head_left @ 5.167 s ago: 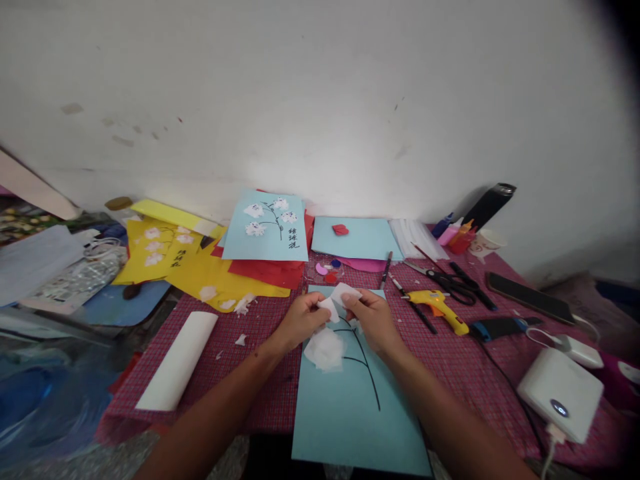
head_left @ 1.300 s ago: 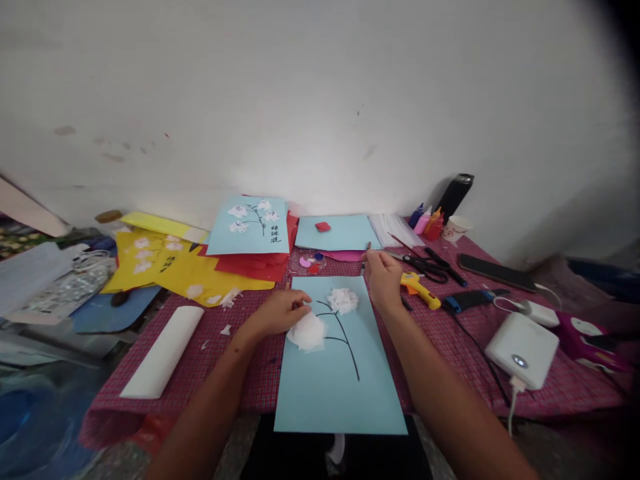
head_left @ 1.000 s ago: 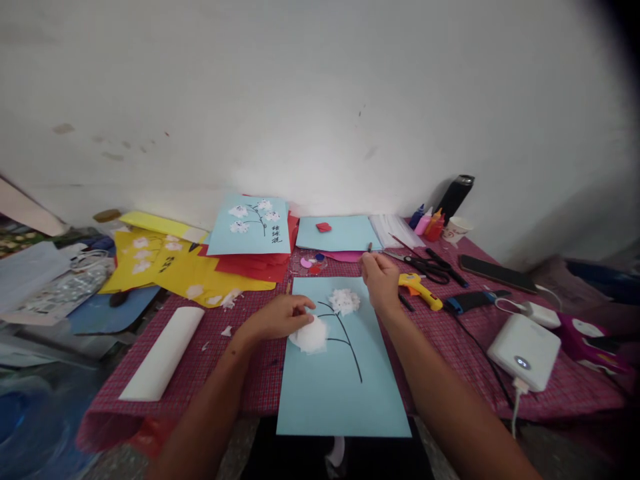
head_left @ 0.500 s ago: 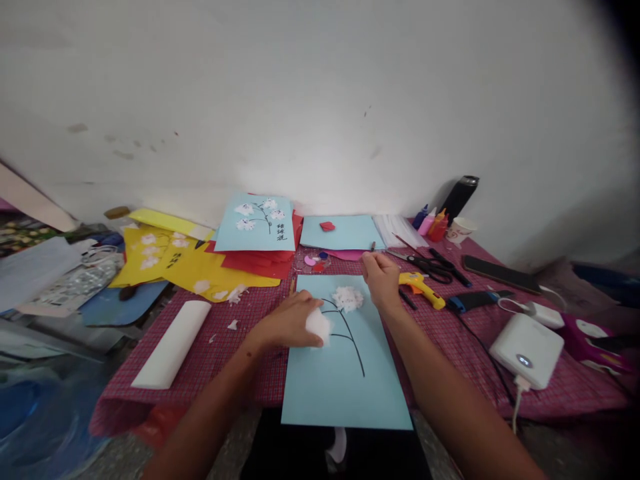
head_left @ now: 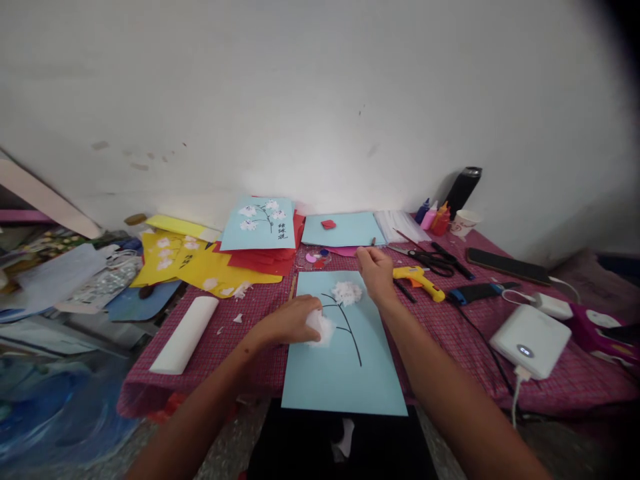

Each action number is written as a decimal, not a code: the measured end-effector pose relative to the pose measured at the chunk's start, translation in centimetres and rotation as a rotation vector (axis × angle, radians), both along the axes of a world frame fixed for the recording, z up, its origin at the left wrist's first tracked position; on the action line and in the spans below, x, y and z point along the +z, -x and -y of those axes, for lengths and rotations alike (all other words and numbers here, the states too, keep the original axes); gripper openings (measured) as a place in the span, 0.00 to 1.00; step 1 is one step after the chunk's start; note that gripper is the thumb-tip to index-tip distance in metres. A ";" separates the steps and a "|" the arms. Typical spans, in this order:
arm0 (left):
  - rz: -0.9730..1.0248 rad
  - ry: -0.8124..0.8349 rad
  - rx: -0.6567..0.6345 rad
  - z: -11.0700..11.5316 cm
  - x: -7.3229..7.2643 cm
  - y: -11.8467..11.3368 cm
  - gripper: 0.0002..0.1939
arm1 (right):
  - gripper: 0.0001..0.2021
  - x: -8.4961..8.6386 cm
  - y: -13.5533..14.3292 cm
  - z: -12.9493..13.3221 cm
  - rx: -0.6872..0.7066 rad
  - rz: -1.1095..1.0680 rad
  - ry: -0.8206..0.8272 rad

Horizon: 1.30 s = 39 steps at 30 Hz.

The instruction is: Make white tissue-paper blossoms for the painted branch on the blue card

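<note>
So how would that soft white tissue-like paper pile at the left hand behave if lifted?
The soft white tissue-like paper pile is probably light and floppy: its edge looks thin and wispy against the light blue paper sheet. It might crumple or tear easily, looking ragged where it spreads beyond the left hand.

A table draped in magenta checked cloth (head_left: 453, 333) stands against a pale wall. A light-blue rectangular paper sheet (head_left: 345, 387) juts past its near edge; to the left lie a curled white paper sheet (head_left: 185, 337), small white scraps (head_left: 238, 319) and flat yellow paper sheets (head_left: 203, 270). Toward the back sits a stack of red paper sheets (head_left: 265, 258). At right are a yellow plastic glue gun (head_left: 423, 280), black-handled metal scissors (head_left: 440, 264), small coloured squeeze bottles (head_left: 441, 221), a black cylindrical flask (head_left: 464, 190), a white paper cup (head_left: 465, 223), a dark rectangular phone (head_left: 507, 265), what appears to be a blue-and-black handled knife (head_left: 473, 294), and a boxy white power bank (head_left: 531, 337).
</note>
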<state>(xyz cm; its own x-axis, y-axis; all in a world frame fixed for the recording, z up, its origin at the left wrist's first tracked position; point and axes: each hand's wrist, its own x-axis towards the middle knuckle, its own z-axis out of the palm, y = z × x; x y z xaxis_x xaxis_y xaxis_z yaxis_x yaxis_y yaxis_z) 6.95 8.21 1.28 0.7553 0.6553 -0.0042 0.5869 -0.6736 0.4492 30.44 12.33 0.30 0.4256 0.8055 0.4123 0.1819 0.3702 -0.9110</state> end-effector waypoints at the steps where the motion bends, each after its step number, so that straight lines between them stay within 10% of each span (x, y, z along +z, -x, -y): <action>1: 0.014 0.006 0.000 0.1 -0.1 0.0 0.22 | 0.15 0.1 0.0 0.0 -0.008 -0.009 -0.004; 21: -0.056 0.079 -0.018 0.8 0.8 -0.8 0.12 | 0.15 0.7 0.4 0.6 -0.027 0.048 -0.002; 39: 0.850 0.819 0.501 -2.5 -0.5 7.2 0.35 | 0.15 0.6 0.7 0.7 -0.006 0.097 0.011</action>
